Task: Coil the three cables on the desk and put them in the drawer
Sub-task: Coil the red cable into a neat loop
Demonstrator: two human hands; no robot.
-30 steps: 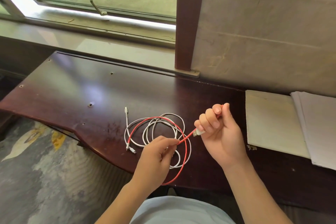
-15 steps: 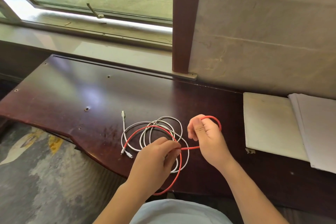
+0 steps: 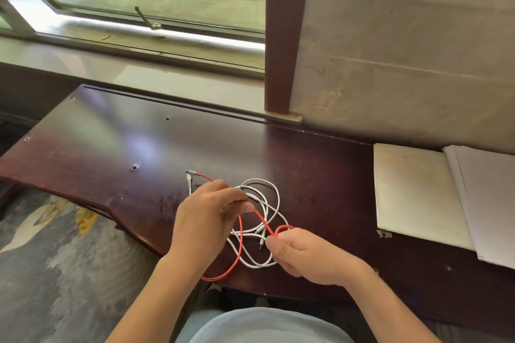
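Observation:
A red cable (image 3: 239,248) runs between both hands above the dark wooden desk (image 3: 117,142). My left hand (image 3: 207,216) pinches it near the middle, and its grey plug end sticks out to the upper left. My right hand (image 3: 309,255) grips a small red loop that shows above its fingers. A long red loop hangs down past the desk's front edge. White cables (image 3: 262,195) lie tangled in loose rings on the desk under and between the hands. No drawer is visible.
A cream notebook (image 3: 415,192) and a stack of white paper (image 3: 490,203) lie at the desk's right end. A wooden post (image 3: 284,36) and a window sill stand behind. Patterned carpet (image 3: 55,273) lies left of the curved desk edge.
My right hand came down and toward me with a small red loop in its fingers. My left hand slid along the red cable, whose plug end now lies at the upper left.

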